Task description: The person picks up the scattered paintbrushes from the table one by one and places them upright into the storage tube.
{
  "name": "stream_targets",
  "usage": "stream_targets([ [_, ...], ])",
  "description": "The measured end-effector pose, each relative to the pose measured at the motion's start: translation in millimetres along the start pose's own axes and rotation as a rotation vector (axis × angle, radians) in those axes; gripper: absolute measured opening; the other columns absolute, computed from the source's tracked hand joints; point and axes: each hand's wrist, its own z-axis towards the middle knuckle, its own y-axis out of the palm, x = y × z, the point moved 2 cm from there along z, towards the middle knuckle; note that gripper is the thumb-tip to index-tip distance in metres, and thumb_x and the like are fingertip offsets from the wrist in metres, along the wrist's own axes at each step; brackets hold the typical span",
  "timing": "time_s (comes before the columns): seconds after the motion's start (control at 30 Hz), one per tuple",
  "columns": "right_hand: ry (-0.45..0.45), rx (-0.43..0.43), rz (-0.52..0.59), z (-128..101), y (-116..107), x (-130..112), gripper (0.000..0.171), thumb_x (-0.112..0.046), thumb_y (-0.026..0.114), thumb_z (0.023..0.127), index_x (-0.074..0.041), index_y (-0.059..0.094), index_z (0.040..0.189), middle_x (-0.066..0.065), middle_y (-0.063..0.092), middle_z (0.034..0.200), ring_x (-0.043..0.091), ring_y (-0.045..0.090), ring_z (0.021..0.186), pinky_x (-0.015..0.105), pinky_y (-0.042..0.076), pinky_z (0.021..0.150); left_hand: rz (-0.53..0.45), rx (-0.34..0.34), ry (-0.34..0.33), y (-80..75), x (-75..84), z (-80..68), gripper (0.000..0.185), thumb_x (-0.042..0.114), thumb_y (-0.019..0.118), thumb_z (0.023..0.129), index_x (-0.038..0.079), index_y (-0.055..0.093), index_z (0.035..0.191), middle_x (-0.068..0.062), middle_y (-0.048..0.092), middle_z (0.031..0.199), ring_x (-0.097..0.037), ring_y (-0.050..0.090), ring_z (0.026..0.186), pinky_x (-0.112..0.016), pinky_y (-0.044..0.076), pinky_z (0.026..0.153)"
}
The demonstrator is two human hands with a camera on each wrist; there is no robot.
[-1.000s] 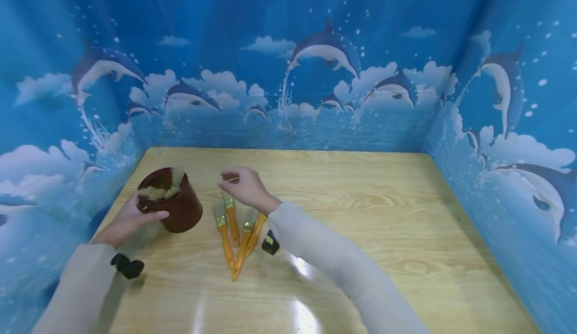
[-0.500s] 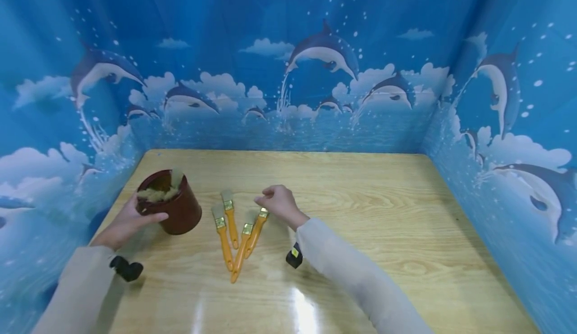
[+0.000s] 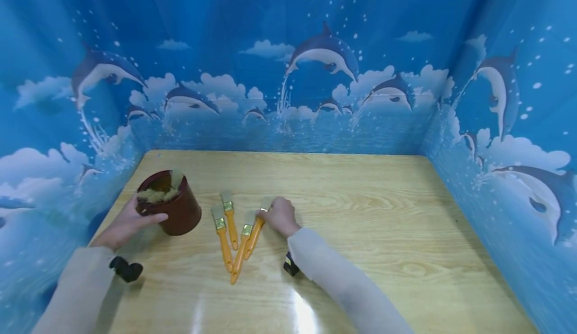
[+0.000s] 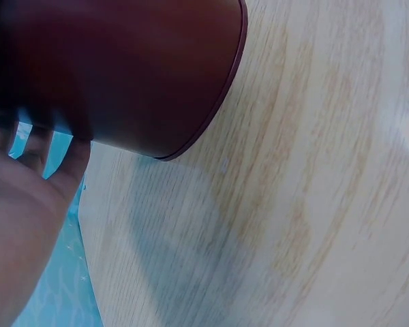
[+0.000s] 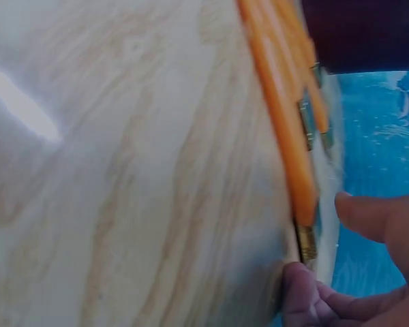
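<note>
Backdrop: blue fabric curtain printed with leaping dolphins and white clouds (image 3: 252, 88), behind the table and along both its sides.
Table: pale yellow wood-grain table (image 3: 383, 224), with white glare on its near part.
Sleeves: off-white long left sleeve (image 3: 74, 286) and right sleeve (image 3: 347, 279), reaching in from the near edge.
Container: dark red-brown smooth cylindrical container (image 3: 182, 214), on the table's left; pale tan tufts (image 3: 158, 195) show at its mouth.
Left hand: left hand (image 3: 130, 221), its grip holding the container, thumb along the near wall.
Right hand: right hand (image 3: 280, 216), fingers curled at the rightmost brush's ferrule; I cannot tell whether this grip pinches it.
Brushes: four flat paintbrushes with orange handles, gold-coloured ferrules and pale bristles (image 3: 224, 246), fanned between container and right hand, bristles pointing away.
Devices: small black devices (image 3: 127, 269), one beneath each cuff.
</note>
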Motion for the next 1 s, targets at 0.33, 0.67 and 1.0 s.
stream_targets([
  [0.33, -0.042, 0.027, -0.081, 4, 2, -5, 0.048, -0.011, 0.074, 0.074, -0.016, 0.034, 0.047, -0.005, 0.031, 0.048, 0.013, 0.034, 0.048, 0.024, 0.03, 0.044, -0.007, -0.003, 0.004, -0.6, 0.7, -1.9, 0.095, 0.029, 0.065, 0.092, 0.019, -0.006, 0.155, -0.026, 0.014, 0.155, -0.046, 0.02, 0.138, -0.065, 0.026, 0.105],
  [0.67, -0.038, -0.014, -0.023, 8, -4, 2, 0.044, 0.001, 0.063, 0.068, -0.017, 0.026, 0.051, -0.006, 0.019, 0.051, 0.011, 0.019, 0.048, 0.022, 0.016, 0.045, 0.007, 0.008, -0.014, 0.1, 0.5, -0.1, 0.099, 0.029, 0.066, 0.091, 0.012, -0.007, 0.154, -0.027, 0.014, 0.155, -0.046, 0.019, 0.138, -0.065, 0.026, 0.105],
  [1.0, 0.041, -0.124, 0.159, 16, -22, -2, 0.049, -0.014, 0.065, 0.087, -0.016, 0.033, 0.05, -0.006, 0.024, 0.046, 0.009, 0.022, 0.041, 0.022, 0.023, 0.04, 0.012, 0.007, -0.02, 0.5, 2.4, -1.2, 0.1, 0.03, 0.067, 0.09, 0.011, -0.007, 0.154, -0.027, 0.014, 0.155, -0.047, 0.018, 0.138, -0.067, 0.025, 0.105],
])
